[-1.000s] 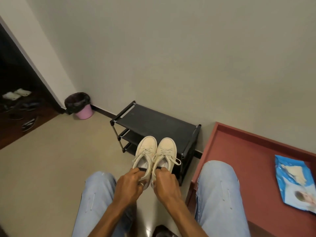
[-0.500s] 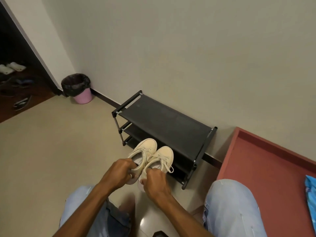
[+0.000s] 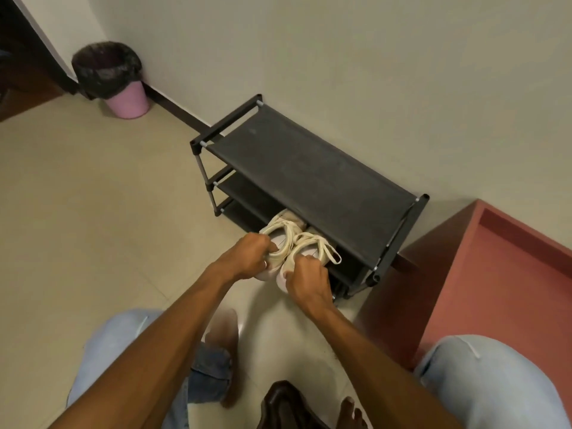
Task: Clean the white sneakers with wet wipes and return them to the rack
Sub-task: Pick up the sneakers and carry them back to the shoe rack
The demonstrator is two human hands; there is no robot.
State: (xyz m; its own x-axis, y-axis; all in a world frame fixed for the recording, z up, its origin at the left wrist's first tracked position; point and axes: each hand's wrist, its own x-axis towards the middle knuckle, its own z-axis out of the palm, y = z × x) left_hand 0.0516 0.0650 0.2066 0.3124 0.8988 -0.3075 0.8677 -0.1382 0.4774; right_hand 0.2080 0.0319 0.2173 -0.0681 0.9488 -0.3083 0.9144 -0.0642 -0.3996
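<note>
Two cream-white sneakers lie side by side with their toes tucked under the top shelf of the black three-tier shoe rack (image 3: pixel 309 168). My left hand (image 3: pixel 247 258) grips the heel of the left sneaker (image 3: pixel 280 232). My right hand (image 3: pixel 306 280) grips the heel of the right sneaker (image 3: pixel 312 247). The toes are hidden beneath the top shelf, and the heels stick out past the rack's front. No wet wipes are in view.
A pink bin (image 3: pixel 123 94) with a black liner stands in the far left corner by the wall. A red-brown bench (image 3: pixel 483 274) flanks the rack on the right. My knees in light jeans frame the bottom, with a dark shoe (image 3: pixel 284 407) between my feet.
Both hands have carried the sneakers down and forward, from above the rack's top into a lower shelf. The view has tilted down; the blue wipes pack has left the frame.
</note>
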